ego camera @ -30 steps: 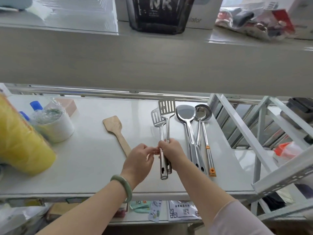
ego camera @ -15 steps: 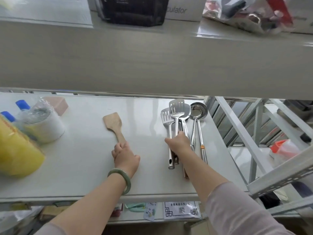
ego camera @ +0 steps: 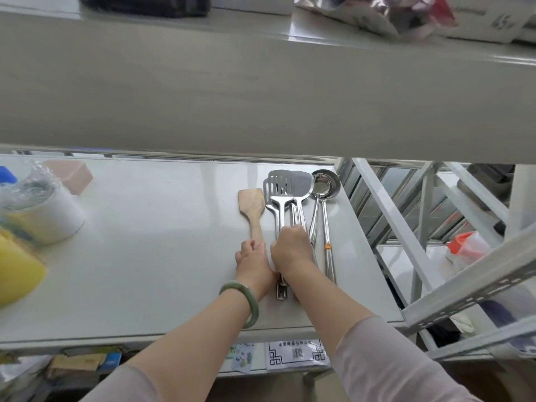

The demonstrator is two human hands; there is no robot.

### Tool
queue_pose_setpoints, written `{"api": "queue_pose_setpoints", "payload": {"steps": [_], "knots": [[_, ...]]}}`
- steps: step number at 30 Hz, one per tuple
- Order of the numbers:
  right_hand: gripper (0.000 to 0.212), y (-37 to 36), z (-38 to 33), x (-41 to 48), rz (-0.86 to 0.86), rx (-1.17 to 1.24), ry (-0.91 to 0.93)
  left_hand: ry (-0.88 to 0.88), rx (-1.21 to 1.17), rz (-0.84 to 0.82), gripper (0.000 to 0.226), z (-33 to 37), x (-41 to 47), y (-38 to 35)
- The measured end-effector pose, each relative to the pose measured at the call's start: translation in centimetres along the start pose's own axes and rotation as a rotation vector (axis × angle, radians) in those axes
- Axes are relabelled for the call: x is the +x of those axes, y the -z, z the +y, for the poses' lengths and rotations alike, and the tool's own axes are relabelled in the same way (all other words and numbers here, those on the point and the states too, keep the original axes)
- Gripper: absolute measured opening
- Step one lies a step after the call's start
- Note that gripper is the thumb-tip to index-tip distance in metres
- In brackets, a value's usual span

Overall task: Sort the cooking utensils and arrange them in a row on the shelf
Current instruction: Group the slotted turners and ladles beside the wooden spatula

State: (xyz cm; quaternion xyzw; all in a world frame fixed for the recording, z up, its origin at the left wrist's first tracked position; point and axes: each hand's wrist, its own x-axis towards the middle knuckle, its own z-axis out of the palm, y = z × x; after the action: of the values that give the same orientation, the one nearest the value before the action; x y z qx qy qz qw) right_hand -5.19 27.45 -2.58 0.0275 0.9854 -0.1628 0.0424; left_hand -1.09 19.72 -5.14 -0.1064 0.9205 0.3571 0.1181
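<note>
A wooden spatula [ego camera: 251,205] lies on the white shelf [ego camera: 162,242], its handle gripped by my left hand [ego camera: 254,266]. Right beside it lie two steel slotted turners [ego camera: 278,189] and a solid steel turner [ego camera: 302,185], bunched and overlapping. My right hand [ego camera: 291,250] is closed over their handles. Two steel ladles [ego camera: 325,185], one with an orange band, lie at the far right, close to the shelf's end.
A plastic-wrapped white roll [ego camera: 43,210], a pink block [ego camera: 71,177], a blue cap [ego camera: 6,175] and a yellow object [ego camera: 17,271] sit at the shelf's left. An upper shelf [ego camera: 261,91] overhangs. White metal rack bars [ego camera: 435,227] stand to the right.
My left hand has slid the wooden spatula rightward until it lies next to the steel turners. My right hand still presses the turner handles, now bunched tighter against the solid turner.
</note>
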Motion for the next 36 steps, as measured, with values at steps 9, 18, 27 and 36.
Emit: {"api": "queue_pose_setpoints", "payload": {"steps": [9,18,27,36], "knots": [[0.055,1.0,5.3,0.9,0.191,0.087,-0.073,-0.018,0.020,-0.020,0.070,0.0,-0.3,-0.1],[0.054,-0.2,9.4,0.7,-0.050,0.347,-0.011,-0.024,-0.023,-0.057,0.086,1.6,-0.1,-1.0],[0.045,0.7,12.3,1.4,-0.059,0.388,0.013,-0.057,0.120,-0.078,0.091,4.9,-0.9,-3.4],[0.058,0.8,11.7,1.7,-0.118,0.334,0.038,-0.183,0.204,-0.060,0.060,4.4,-1.7,-4.7]]}}
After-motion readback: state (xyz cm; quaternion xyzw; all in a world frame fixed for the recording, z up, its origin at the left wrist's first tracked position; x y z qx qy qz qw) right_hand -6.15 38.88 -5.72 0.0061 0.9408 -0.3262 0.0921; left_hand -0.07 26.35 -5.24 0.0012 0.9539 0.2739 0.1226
